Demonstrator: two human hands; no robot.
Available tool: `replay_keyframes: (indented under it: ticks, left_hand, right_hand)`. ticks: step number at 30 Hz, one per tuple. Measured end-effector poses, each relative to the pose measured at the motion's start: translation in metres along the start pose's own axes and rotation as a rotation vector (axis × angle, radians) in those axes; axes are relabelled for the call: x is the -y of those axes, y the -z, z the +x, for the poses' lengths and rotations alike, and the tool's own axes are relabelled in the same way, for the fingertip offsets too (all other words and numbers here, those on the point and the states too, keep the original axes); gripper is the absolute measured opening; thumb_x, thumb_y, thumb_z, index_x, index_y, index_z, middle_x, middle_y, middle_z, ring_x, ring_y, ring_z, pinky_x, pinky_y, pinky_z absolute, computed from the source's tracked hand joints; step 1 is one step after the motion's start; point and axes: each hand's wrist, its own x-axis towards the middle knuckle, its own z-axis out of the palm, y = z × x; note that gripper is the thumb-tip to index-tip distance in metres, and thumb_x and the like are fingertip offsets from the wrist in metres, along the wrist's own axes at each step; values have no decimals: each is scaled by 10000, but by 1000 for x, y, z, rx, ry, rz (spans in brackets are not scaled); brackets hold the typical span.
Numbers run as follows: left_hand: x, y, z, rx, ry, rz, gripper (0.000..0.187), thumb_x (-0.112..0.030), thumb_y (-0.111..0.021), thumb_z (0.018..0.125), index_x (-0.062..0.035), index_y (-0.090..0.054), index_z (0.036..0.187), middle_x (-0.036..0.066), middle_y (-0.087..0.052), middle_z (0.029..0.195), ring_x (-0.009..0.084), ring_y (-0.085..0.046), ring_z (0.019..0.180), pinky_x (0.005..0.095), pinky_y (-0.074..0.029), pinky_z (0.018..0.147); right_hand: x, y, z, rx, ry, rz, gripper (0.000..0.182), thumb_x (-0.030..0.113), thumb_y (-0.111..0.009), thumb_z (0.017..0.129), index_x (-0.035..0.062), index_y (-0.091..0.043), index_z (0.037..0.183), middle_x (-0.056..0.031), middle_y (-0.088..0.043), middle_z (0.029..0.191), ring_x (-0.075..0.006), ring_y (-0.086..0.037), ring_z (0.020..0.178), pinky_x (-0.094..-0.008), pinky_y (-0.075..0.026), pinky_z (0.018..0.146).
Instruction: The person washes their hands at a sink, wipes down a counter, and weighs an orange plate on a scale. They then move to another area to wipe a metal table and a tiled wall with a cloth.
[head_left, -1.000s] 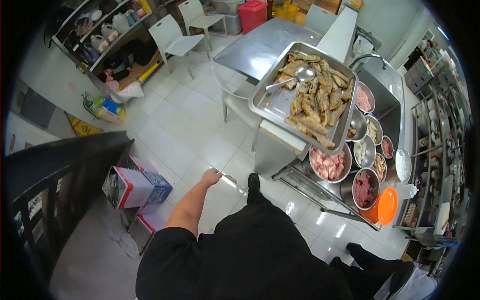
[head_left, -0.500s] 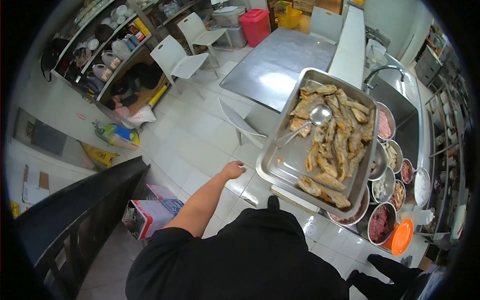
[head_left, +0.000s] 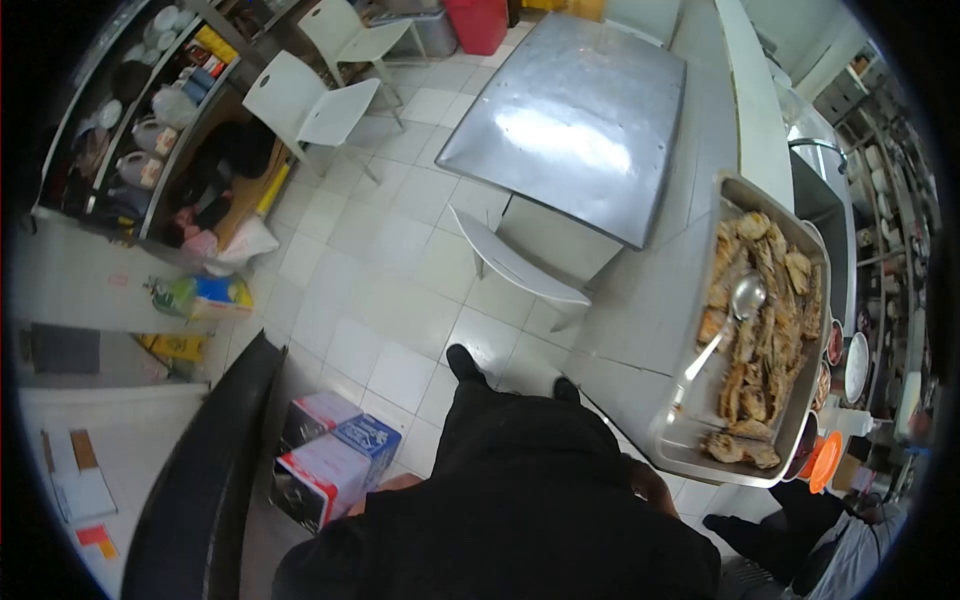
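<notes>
Only a small part of my left arm or hand (head_left: 397, 483) shows at my left side, beside the printed cartons (head_left: 335, 465); its fingers are hidden. At my right hip, part of my right hand (head_left: 652, 487) hangs low in shadow, and I cannot make out its fingers. The nearest thing to it is a deep metal tray (head_left: 690, 455) on the counter at right, apart from the hand. Browned fried fish pieces (head_left: 760, 350) fill most of this tray. A metal serving spoon (head_left: 745, 297) rests on them, its handle slanting toward me.
A steel table (head_left: 560, 130) stands ahead with a white chair (head_left: 515, 260) at its near side. More white chairs (head_left: 325, 105) and a loaded shelf (head_left: 150, 130) are at left. A dark sloping rail (head_left: 215, 460) flanks me. Another person's leg (head_left: 775, 525) shows at lower right.
My left arm has dropped from its forward reach back to my side. The view has shifted, with the tray now farther right. My right hand has come into view at my hip.
</notes>
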Motion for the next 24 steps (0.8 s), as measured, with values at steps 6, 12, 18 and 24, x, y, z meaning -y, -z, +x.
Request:
replay_keyframes:
  ticks: [6, 12, 18, 24]
  left_hand:
    - [40, 149, 90, -448, -638, 793, 327, -336, -595, 859, -40, -705, 947, 147, -697, 1054, 283, -641, 1049, 410, -494, 921]
    - [-62, 401, 76, -680, -350, -136, 505, -288, -599, 813, 21, -623, 1211, 249, -623, 1221, 376, -574, 1179, 417, -443, 1021]
    - [-207, 497, 38, -677, -677, -163, 493, -271, -629, 853, 7, -596, 1258, 230, -644, 1194, 339, -604, 1141, 399, -471, 972]
    - [-256, 515, 40, -300, -775, -33, 507, -287, -650, 882, -15, -569, 1302, 173, -677, 1109, 256, -638, 1027, 353, -491, 902]
  right_hand:
    - [194, -24, 37, -36, -152, 484, 324, 197, -645, 813, -21, -668, 1052, -105, -690, 923, -219, -657, 791, -393, -521, 698]
    - [426, 39, 74, -131, -146, -149, 392, 200, -574, 800, -51, -619, 1098, -235, -684, 1038, -381, -656, 992, -459, -504, 844]
    - [513, 134, 120, -891, 249, 198, 682, 111, -542, 799, -42, -373, 1442, -297, -442, 1423, -385, -482, 1286, -393, -374, 1084]
    - [495, 247, 255, -1051, 60, 130, 779, 225, -593, 802, 14, -308, 1495, -260, -339, 1512, -403, -383, 1359, -420, -323, 1125]
